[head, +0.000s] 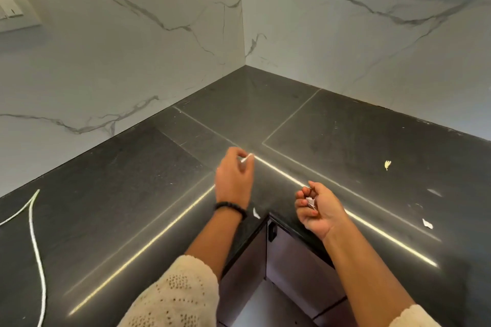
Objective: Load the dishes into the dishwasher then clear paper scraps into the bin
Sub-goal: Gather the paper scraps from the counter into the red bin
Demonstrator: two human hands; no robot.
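The left hand (233, 175) hangs over the dark countertop (345, 127) with its thumb and forefinger pinching a thin white paper scrap (247, 158); the scrap's long axis runs out from the fingertips, ahead and to the right, along the bright line of reflected light. The right hand (317, 207) is turned palm up, fingers curled into a loose cup around a few collected scraps (310, 202), white bits lying in the hollow of the palm. The coming move most likely turns on this: the cupped right palm lies to the right of and nearer the body than the left fingertips, so the pinched piece has only to travel back and rightward to be dropped in. Three pieces are left on the counter. A small white scrap (256, 213) lies just beside the left wrist, at the inner corner of the counter edge, between the two hands and nearer the left. Another white scrap (427, 223) lies well to the right of the right hand, and a yellowish scrap (387, 164) sits farther out, ahead and to the right, so both fall to the right hand's side. A white cord (33, 220) trails far to the left of the left hand. No brand, label or readable writing appears anywhere, and neither bin nor dishwasher is in view
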